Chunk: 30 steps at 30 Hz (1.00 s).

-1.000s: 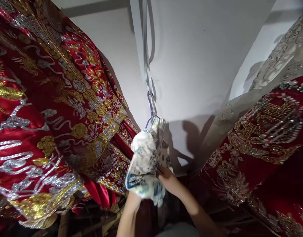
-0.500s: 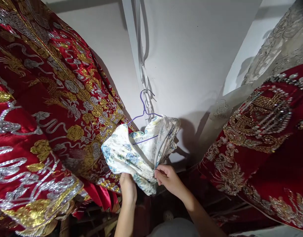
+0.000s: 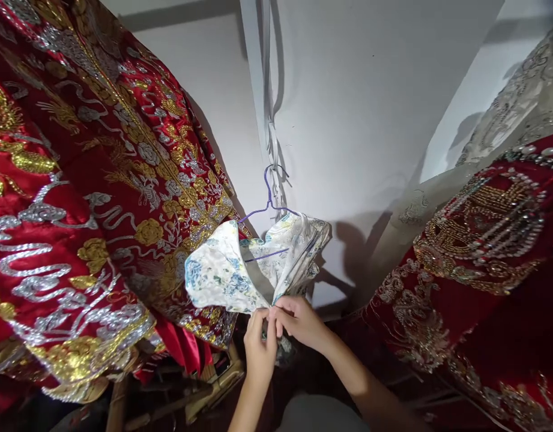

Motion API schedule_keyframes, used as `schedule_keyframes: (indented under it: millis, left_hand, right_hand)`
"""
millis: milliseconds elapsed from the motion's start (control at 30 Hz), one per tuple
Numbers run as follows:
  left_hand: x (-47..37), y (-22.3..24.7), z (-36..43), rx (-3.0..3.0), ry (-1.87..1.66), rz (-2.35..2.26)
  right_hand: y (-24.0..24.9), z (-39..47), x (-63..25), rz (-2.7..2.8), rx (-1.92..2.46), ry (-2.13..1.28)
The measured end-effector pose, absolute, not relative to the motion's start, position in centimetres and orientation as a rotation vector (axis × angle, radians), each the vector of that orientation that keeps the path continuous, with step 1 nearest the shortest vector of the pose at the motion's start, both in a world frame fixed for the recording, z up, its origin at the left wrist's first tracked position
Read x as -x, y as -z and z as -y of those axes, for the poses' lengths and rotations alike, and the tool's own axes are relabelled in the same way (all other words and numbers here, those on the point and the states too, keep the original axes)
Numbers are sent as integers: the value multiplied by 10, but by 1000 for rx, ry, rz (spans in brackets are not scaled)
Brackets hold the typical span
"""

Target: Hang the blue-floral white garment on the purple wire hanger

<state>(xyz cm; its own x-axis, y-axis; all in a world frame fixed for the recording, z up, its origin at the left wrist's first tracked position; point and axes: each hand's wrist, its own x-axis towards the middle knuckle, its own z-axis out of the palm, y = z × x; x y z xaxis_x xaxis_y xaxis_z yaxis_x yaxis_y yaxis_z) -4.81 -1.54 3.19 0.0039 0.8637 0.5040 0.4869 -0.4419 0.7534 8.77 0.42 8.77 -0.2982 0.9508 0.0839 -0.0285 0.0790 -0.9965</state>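
Note:
A white garment with a blue and yellow floral print [image 3: 217, 267] hangs on a thin purple hanger [image 3: 269, 195]. My left hand [image 3: 262, 339] pinches the garment's front at the lower point of its V-shaped neckline. Right beside it, my right hand [image 3: 298, 321] is closed on the other front edge, and the fingertips of both hands meet there. Whether a fastener lies between the fingers cannot be made out. The hanger's hook is caught on a white strap [image 3: 272, 129] by the wall. Below the hands, the garment's lower part is mostly hidden and dark.
At left hangs a large red garment with gold and silver embroidery [image 3: 145, 180]. A beaded red garment [image 3: 478, 240] hangs at right, with a pale lace one [image 3: 505, 114] behind it. The white wall [image 3: 348, 108] stands behind. Wooden pieces [image 3: 217, 384] lie low at left.
My left hand has moved right and let go of the garment's lower left side to join my right hand at the neckline point. The front edges are now drawn together.

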Motion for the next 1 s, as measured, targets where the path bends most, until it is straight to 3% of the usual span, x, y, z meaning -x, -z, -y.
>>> schedule_keyframes:
  millis: [333,533,733,867,1000]
  left_hand:
    - [56,-41,-8,-1944,-1263,-1319]
    - [55,-47,-23,-1946,-1141,-1292]
    - [44,-138,-35,-1946,-1759,-1137]
    - [43,-199,-58,-2278,-1613,-1095]
    - [44,-213,-72,-2422,-1696,-1048]
  right_hand:
    - [-195,-70,-106,1069,841,-1317]
    - [-199,-62,-108,1109,722,-1185]
    - [-198,-46,-108,1262,723,-1096]
    - [-204,-41,-102,1297,768,-1000]
    - [-189,-54,-87,1262,821,-843]
